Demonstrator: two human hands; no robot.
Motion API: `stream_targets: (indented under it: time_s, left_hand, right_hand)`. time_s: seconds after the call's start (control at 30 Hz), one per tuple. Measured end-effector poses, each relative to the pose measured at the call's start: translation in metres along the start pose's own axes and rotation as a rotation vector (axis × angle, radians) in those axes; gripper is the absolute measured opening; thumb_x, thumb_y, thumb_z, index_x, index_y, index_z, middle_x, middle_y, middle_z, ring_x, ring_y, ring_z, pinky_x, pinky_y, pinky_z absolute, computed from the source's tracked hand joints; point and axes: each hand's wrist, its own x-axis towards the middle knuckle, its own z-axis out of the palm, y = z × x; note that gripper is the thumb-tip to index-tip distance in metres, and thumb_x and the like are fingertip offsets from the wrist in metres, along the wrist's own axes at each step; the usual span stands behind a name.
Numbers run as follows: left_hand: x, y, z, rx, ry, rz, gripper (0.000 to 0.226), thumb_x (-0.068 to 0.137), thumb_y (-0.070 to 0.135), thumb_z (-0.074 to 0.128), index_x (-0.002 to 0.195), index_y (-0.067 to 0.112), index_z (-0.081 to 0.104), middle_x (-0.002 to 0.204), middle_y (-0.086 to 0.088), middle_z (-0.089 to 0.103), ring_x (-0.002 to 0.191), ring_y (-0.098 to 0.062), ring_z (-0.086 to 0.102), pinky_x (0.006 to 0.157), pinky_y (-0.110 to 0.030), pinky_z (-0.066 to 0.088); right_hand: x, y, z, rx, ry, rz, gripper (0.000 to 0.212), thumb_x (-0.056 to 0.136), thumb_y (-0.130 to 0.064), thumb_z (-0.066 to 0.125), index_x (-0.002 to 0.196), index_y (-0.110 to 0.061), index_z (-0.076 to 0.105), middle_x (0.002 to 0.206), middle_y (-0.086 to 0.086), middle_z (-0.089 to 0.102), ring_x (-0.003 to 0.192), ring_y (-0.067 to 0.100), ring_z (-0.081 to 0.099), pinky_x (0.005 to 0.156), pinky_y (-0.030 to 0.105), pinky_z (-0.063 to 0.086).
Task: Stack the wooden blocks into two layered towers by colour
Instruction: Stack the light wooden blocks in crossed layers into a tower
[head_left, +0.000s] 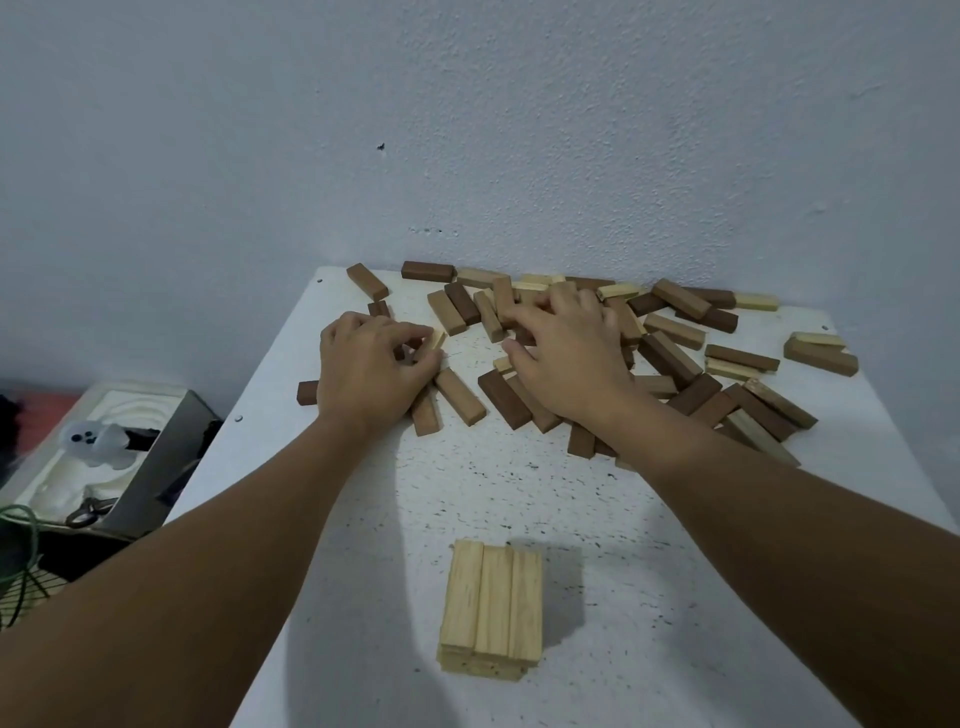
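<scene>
A low stack of pale wooden blocks (491, 608), three side by side on top of another layer, stands near the front of the white table (363, 519). Several loose blocks in pale, mid-brown and dark brown (670, 338) lie scattered across the far half. My left hand (371, 371) rests on the left part of the scatter with its fingers closed around a pale block (438, 340). My right hand (566, 353) lies palm down with fingers spread over the middle of the pile; what its fingers touch is hidden.
A grey-white wall (467, 130) rises directly behind the table. To the left, lower down, sits a box (104, 467) with a white ghost figure, scissors and a green cord. A dark block (307, 392) lies close to the table's left edge.
</scene>
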Motion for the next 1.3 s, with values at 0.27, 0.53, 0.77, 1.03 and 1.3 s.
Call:
stream_targets:
  time_s: [0.27,0.53,0.77,1.03,1.3]
  left_hand:
    - [0.000,-0.002,0.001,-0.004,-0.003,-0.009,0.024,0.094,0.046,0.067,0.109,0.032,0.081,0.091,0.009,0.071,0.105,-0.023,0.050,0.093,-0.038,0.032]
    - [0.001,-0.001,0.002,-0.015,0.021,-0.010,0.027,0.097,0.044,0.065,0.112,0.027,0.080,0.089,0.006,0.071,0.103,-0.023,0.051,0.092,-0.042,0.040]
    - [0.004,-0.002,0.003,0.016,-0.001,-0.034,0.030,0.096,0.046,0.064,0.113,0.029,0.080,0.092,0.006,0.071,0.105,-0.021,0.049,0.094,-0.043,0.040]
    - [0.006,0.000,0.002,0.019,-0.008,-0.040,0.030,0.095,0.045,0.064,0.113,0.028,0.080,0.092,0.006,0.071,0.105,-0.021,0.049,0.091,-0.043,0.042]
    - [0.005,-0.001,0.002,0.021,-0.004,-0.034,0.030,0.096,0.045,0.064,0.113,0.026,0.080,0.094,0.004,0.072,0.106,-0.023,0.050,0.090,-0.045,0.043]
  right_hand:
    - [0.004,-0.008,0.008,0.069,-0.106,-0.089,0.031,0.101,-0.035,0.047,0.123,-0.035,0.070,0.125,-0.012,0.063,0.126,0.019,0.047,0.115,0.048,0.020]
    - [0.016,0.017,0.010,0.104,-0.051,-0.084,0.042,0.105,-0.039,0.047,0.147,-0.037,0.053,0.161,-0.006,0.042,0.148,0.025,0.035,0.122,0.057,0.020]
    - [-0.002,0.003,0.007,0.137,-0.181,-0.146,0.042,0.106,-0.050,0.041,0.143,-0.038,0.055,0.154,-0.012,0.048,0.150,0.013,0.027,0.124,0.061,-0.005]
    - [0.009,0.030,0.004,0.129,0.085,-0.012,0.033,0.105,-0.038,0.043,0.123,-0.032,0.070,0.125,-0.005,0.063,0.122,0.023,0.050,0.110,0.044,0.027]
    - [0.010,0.034,0.009,0.134,-0.001,-0.008,0.034,0.101,-0.041,0.049,0.128,-0.039,0.068,0.124,-0.006,0.066,0.122,0.022,0.053,0.113,0.049,0.030]
